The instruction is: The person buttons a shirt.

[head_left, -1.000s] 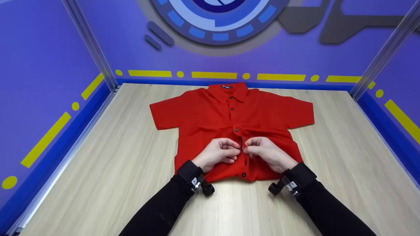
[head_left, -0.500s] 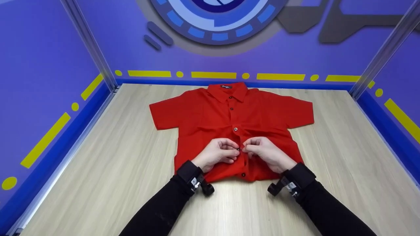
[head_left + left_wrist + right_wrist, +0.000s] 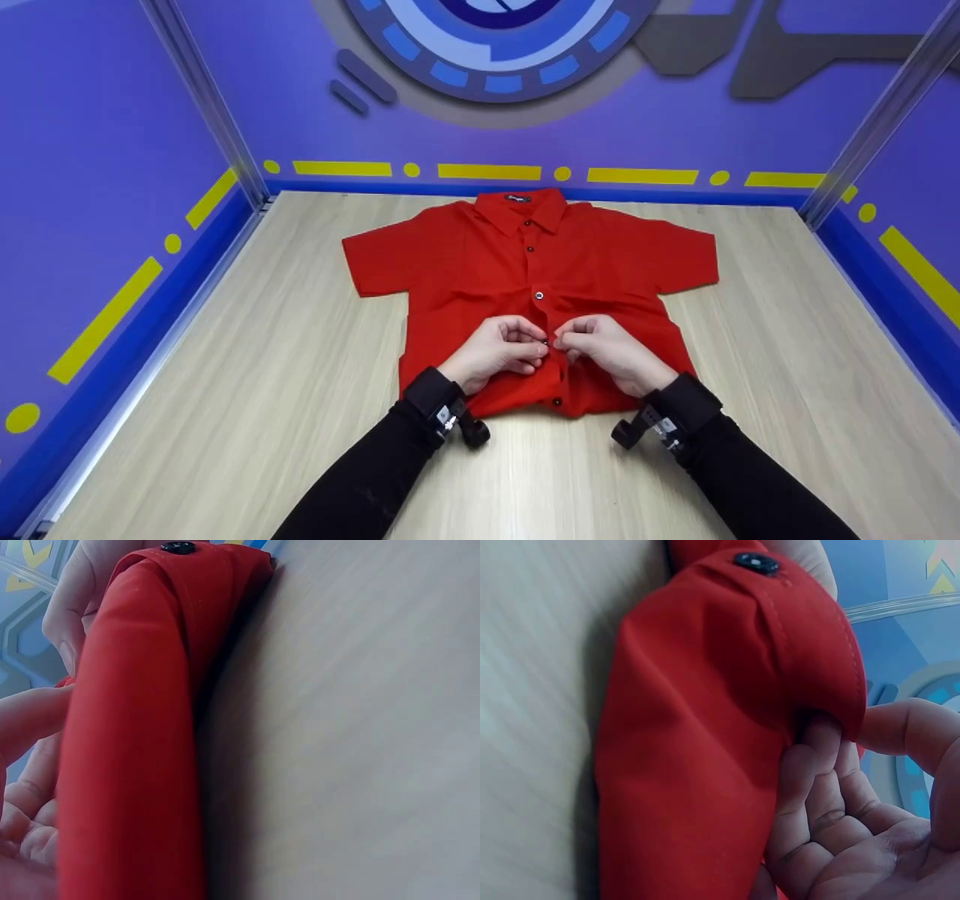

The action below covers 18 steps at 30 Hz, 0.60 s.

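Observation:
A red short-sleeved shirt (image 3: 450, 255) lies front up, its collar toward the back wall. At the lower placket, my left hand (image 3: 499, 352) pinches the cloth beside a small dark button (image 3: 545, 343). Just across from it my right hand (image 3: 611, 349) pinches the placket edge between thumb and fingers. In the right wrist view the thumb (image 3: 900, 727) presses on the stitched edge, with fingertips tucked under the cloth. A lower black button (image 3: 557, 402) shows near the hem. The left wrist view has the bulging hem (image 3: 135, 735) covering part of the fingers.
The shirt rests on a pale wooden table (image 3: 300, 337). Purple-blue panels (image 3: 525, 142) with yellow marks stand at the back and both sides. Metal posts (image 3: 217, 97) rise at the back corners.
The small dark button between my hands shows more clearly beside the left fingertips. My right fingers have shifted slightly left. The shirt otherwise lies the same.

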{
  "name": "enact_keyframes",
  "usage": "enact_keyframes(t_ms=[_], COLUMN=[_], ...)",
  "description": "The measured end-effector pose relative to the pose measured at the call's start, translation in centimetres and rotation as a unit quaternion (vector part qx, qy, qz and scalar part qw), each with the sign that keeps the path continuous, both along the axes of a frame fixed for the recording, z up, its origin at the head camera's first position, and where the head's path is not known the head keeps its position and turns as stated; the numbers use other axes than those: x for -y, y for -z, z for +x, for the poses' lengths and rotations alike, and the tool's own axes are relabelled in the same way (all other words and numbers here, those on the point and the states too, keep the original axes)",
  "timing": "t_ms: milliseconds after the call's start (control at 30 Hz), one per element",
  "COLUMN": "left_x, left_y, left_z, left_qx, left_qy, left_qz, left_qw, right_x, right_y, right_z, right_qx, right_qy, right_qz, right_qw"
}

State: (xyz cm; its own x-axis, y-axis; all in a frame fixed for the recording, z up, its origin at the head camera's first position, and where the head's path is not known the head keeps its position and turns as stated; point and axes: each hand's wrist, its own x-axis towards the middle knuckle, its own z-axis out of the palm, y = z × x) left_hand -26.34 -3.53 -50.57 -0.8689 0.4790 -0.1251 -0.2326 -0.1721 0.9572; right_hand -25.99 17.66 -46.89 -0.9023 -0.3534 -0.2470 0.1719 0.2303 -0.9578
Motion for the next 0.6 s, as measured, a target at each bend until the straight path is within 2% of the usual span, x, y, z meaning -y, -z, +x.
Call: enact_keyframes(t_ms=[600], left_x=[0.04], left_y=[0.18], left_z=[-0.16], left_qx=[-0.004], left_qy=[-0.005], left_qz=[0.001], left_qw=[1.0000], right_x=[-0.27], right_y=[-0.14], right_z=[-0.01], right_qx=[0.007], right_qy=[-0.008], right_qz=[0.002], right_qw=[1.000])
